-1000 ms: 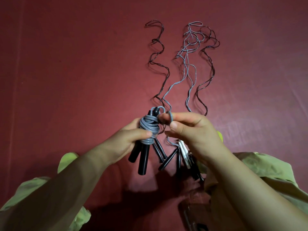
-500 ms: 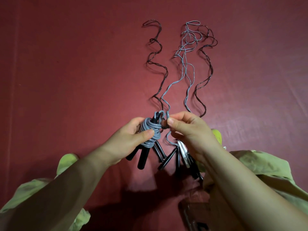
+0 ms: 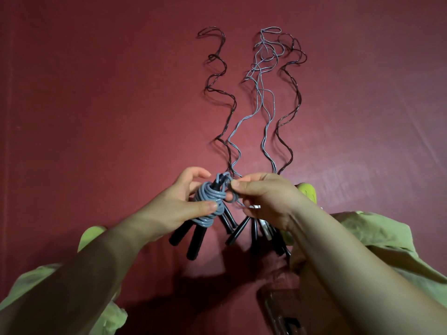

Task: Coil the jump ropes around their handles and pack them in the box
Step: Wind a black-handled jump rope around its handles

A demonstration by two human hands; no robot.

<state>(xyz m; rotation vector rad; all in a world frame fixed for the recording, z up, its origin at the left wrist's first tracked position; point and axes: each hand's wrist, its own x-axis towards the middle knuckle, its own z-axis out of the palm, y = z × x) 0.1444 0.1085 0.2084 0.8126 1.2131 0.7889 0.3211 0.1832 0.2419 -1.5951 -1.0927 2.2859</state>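
One grey rope is nearly coiled, clamped in left fingers, its end pinched by right fingers; other ropes lie uncoiled, unpacked.

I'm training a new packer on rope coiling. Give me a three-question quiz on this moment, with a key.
1. True or false: the left hand holds black handles wrapped in grey rope.
2. What does the right hand pinch? A) a grey rope loop B) a black handle C) the cloth
3. Fill in: the uncoiled ropes lie stretched out on the ____ cloth.

Key: 1 true; 2 A; 3 red
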